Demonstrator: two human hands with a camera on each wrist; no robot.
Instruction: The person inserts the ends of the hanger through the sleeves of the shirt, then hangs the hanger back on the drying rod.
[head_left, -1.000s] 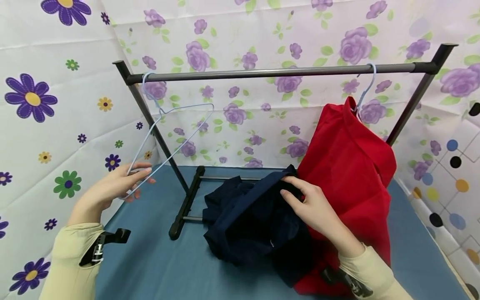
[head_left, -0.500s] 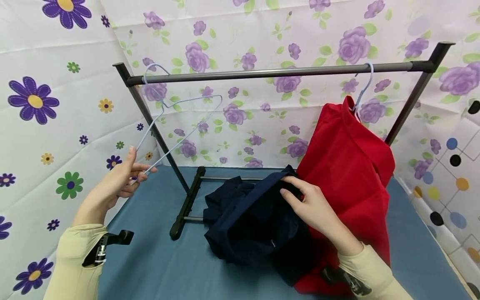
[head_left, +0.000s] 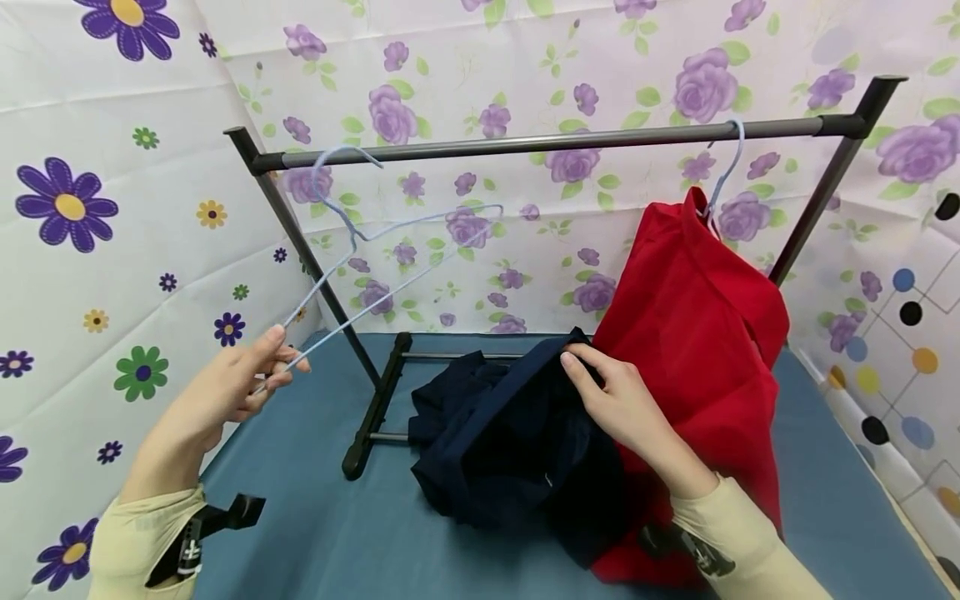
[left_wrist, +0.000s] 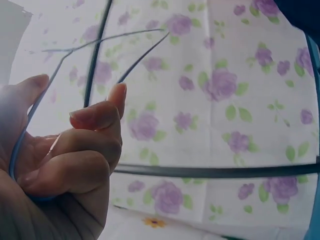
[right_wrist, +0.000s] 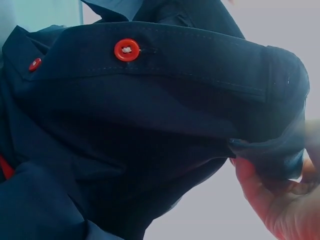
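Note:
In the head view my left hand [head_left: 228,379] grips one corner of a light blue wire hanger [head_left: 318,287]. The hanger tilts up toward the rack, and its hook overlaps the rack's top bar [head_left: 525,147]. The left wrist view shows the wire [left_wrist: 35,106] running between thumb and curled fingers. On the right, my right hand [head_left: 626,404] pinches the collar edge of a crumpled navy shirt [head_left: 517,450], most of which lies on the table. Up close, red buttons [right_wrist: 126,50] show along the shirt's stitched band, with thumb and fingers [right_wrist: 250,182] at its end.
A red shirt [head_left: 697,325] hangs from another blue hanger [head_left: 726,175] at the bar's right end, close beside my right hand. The rack's black foot [head_left: 378,404] and lower rails stand on the blue table [head_left: 322,533]. Flowered sheets [head_left: 457,75] enclose the back and sides.
My left hand closed around the hanger's corner and pulled it to the right, with the hook shifting along and off its earlier place at the bar's left end. My right hand stays at the navy shirt.

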